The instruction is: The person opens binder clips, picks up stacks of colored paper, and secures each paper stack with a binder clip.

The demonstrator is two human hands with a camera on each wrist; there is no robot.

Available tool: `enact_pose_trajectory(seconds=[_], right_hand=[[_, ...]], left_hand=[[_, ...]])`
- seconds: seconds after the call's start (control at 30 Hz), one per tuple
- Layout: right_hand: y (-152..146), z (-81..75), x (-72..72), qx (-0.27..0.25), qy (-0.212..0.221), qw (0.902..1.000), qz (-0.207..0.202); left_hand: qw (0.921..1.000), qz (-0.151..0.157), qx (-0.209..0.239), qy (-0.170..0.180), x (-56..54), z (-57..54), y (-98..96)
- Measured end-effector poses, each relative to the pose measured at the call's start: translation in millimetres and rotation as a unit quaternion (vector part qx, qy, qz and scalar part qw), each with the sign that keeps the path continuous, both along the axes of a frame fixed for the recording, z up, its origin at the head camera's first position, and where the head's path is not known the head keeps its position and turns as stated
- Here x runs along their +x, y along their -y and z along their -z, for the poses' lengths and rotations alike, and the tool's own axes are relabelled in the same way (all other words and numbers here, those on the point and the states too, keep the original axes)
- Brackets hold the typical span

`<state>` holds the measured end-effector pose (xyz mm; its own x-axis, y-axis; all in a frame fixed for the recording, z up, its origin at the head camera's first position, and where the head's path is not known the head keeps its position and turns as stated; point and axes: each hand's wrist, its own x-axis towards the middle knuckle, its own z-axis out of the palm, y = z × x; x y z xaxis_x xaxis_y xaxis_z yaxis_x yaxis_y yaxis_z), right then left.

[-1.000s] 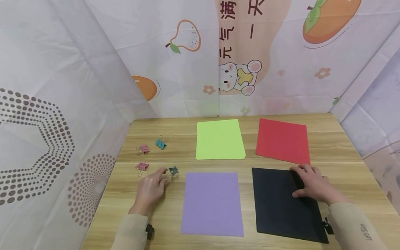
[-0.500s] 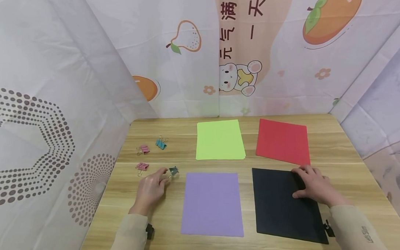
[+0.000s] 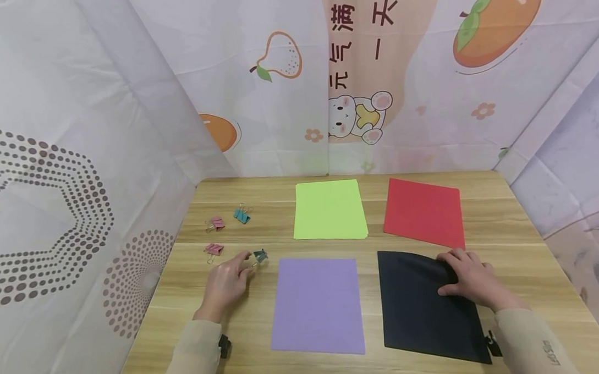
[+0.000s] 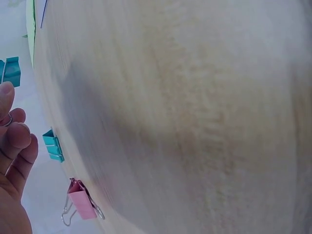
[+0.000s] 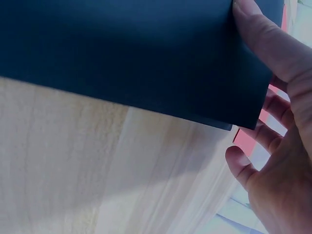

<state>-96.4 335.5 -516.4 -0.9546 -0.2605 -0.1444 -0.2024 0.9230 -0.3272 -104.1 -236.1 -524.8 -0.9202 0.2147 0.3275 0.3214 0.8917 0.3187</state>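
At the left of the head view, my left hand pinches a teal binder clip by its wire handle. The left wrist view catches that same binder clip above the thumb tip. On the right, my right hand grips black paper near its far right corner. Seen from the right wrist, the thumb lies on top of the black paper and other fingers are behind its edge. Two edges show at that corner, so there is more than one sheet. The far edge of the paper bows up beside the fingers.
A purple sheet lies between the hands. Behind it are light green paper and red paper. Left of them sit another teal binder clip and two pink ones, a farther clip and a nearer clip.
The far edge of the black paper has buckled upward next to my right hand. My left hand and its binder clip stay in place.
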Motion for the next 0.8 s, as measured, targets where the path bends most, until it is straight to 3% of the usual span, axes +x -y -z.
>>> enact_pose_trajectory(seconds=[0.3, 0.8], right_hand=[[1.8, -1.4, -3.0, 0.000, 0.003, 0.9999, -0.010], [3.9, -5.0, -9.5, -0.005, 0.088, 0.9960, 0.015]], left_hand=[[1.0000, -0.004, -0.001, 0.008, 0.7, -2.0, -0.4], [0.9998, -0.003, -0.012, 0.013, -0.9, -1.2, -2.1]])
